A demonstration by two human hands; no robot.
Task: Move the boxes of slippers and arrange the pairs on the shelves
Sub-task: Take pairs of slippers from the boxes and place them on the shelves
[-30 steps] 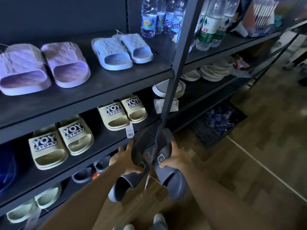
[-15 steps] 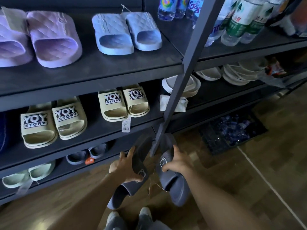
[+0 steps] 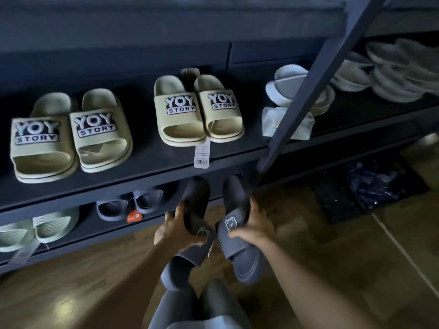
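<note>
Left hand [image 3: 177, 230]: fingers curled round one dark grey-blue rubber slipper with a bear badge [image 3: 197, 200], thumb on the strap by the badge. Right hand [image 3: 255, 227]: gripping the matching second slipper [image 3: 247, 257], thumb on the strap under its bear, fingers wrapped over the outer edge.

Both slippers are in the air, toes down toward me and heels up toward the shelving, just under the front edge of the dark metal middle shelf [image 3: 142, 176]. They sit close side by side; can't tell if the straps touch.

On the middle shelf: two pairs of beige "YOY STORY" slides [image 3: 199, 115], a white price tag [image 3: 202, 154] hanging off the right pair. Bottom shelf: a dark grey pair [image 3: 129, 204] with an orange tag, and a mint green pair [image 3: 38, 230] left of it. White slippers [image 3: 297, 89] lie behind the slanted shelf post [image 3: 308, 91].
</note>
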